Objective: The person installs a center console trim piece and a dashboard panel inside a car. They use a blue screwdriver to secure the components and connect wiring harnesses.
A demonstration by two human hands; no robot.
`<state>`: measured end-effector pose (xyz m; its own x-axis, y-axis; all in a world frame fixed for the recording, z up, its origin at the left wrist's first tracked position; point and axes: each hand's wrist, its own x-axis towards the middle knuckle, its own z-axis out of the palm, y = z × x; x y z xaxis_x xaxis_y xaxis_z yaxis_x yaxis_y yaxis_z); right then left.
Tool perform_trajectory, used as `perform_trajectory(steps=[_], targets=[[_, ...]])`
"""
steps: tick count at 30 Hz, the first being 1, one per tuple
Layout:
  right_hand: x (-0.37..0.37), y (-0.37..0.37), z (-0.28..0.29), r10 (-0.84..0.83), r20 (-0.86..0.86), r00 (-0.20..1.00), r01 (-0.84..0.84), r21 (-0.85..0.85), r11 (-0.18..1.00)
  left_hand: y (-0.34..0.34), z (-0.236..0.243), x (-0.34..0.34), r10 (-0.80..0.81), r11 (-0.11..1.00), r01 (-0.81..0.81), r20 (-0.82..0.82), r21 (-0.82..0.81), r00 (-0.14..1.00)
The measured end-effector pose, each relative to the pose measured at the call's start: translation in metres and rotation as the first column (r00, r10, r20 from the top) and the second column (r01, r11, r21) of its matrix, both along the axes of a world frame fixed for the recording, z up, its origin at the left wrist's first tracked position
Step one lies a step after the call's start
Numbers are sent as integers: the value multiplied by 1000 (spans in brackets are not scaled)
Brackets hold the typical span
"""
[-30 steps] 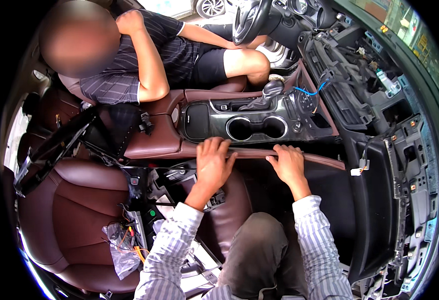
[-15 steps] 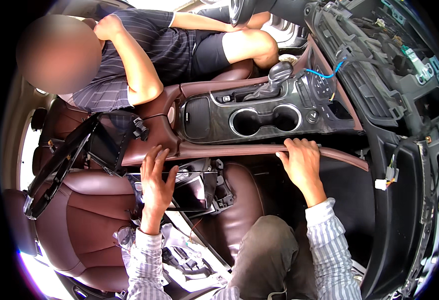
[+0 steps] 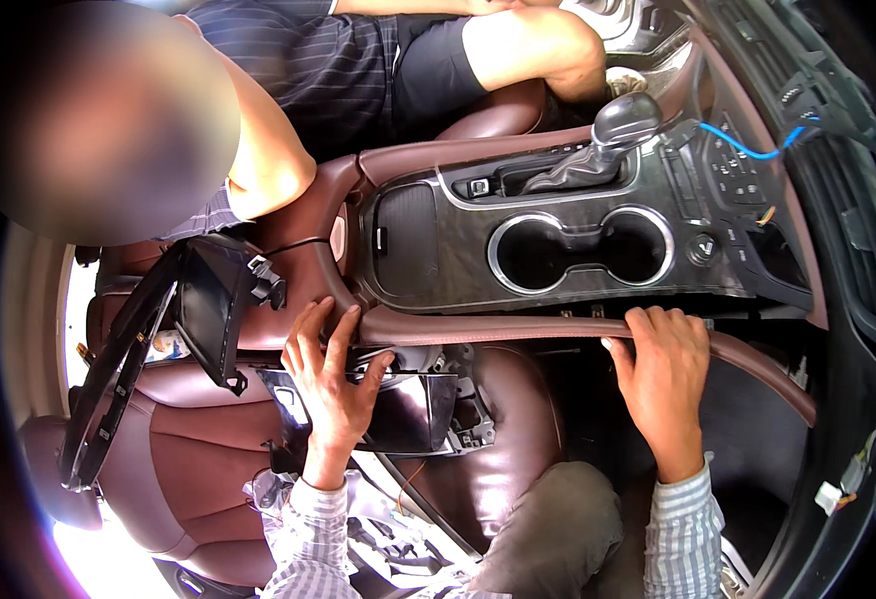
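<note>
The brown leather-covered side trim runs along the near side of the centre console. Its front part stands away from the console, leaving a dark gap. My right hand grips this front part, fingers over the top edge and thumb on the near side. My left hand is open, fingers spread, at the trim's rear end beside the brown armrest. Whether its fingertips press on the trim or the armrest, I cannot tell. Below that hand, a dark glossy screen unit lies on the seat.
Across the console sits another person, one elbow near the armrest. The gear lever stands on the console, with a blue cable ahead of it. A black trim frame leans at the left. A white connector hangs at right.
My view has moved closer and shifted, so the console looks larger. Both hands stay at about the same places along the trim.
</note>
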<state>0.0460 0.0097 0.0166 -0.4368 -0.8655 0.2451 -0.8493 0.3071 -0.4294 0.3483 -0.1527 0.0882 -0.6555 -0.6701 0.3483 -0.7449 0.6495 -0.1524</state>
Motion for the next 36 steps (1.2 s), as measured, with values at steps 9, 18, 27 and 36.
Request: perform_trajectory(steps=[9, 18, 27, 36], targets=[[-3, -7, -3, 1, 31, 1000, -2, 37, 999, -6, -18, -1, 44, 998, -46, -43, -43, 998], [2, -7, -1, -6, 34, 999, 3, 76, 997, -2, -20, 0, 68, 997, -70, -55, -34, 996], [3, -3, -3, 22, -13, 1000, -23, -73, 997, 3, -4, -7, 106, 994, -104, -62, 28, 992], [-3, 8, -17, 21, -134, 991, -34, -102, 994, 34, 28, -57, -130, 981, 166, -291, 103, 948]])
